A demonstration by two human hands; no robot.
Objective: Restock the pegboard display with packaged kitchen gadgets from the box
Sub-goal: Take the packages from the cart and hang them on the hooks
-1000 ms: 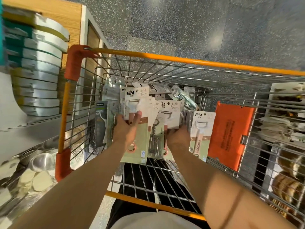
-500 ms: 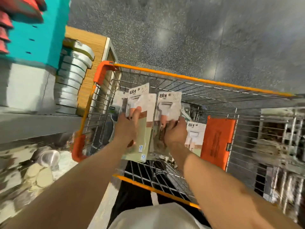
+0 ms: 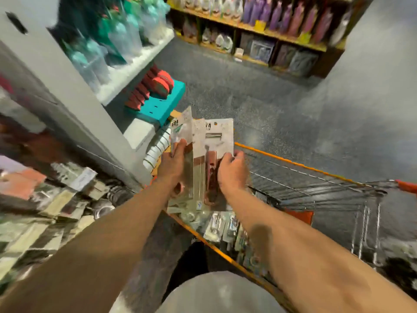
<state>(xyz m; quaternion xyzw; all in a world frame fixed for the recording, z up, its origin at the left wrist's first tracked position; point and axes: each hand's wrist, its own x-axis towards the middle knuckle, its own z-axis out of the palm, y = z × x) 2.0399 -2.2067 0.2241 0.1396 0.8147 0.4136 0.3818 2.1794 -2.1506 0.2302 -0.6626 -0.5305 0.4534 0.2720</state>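
Head view: carded peelers (image 3: 214, 136) are gripped in the curled left hand (image 3: 174, 166), edge pinched by the right hand (image 3: 231, 170), above the cart (image 3: 293, 162). Nothing looks hung yet; more packs (image 3: 216, 224) are left in the cart.
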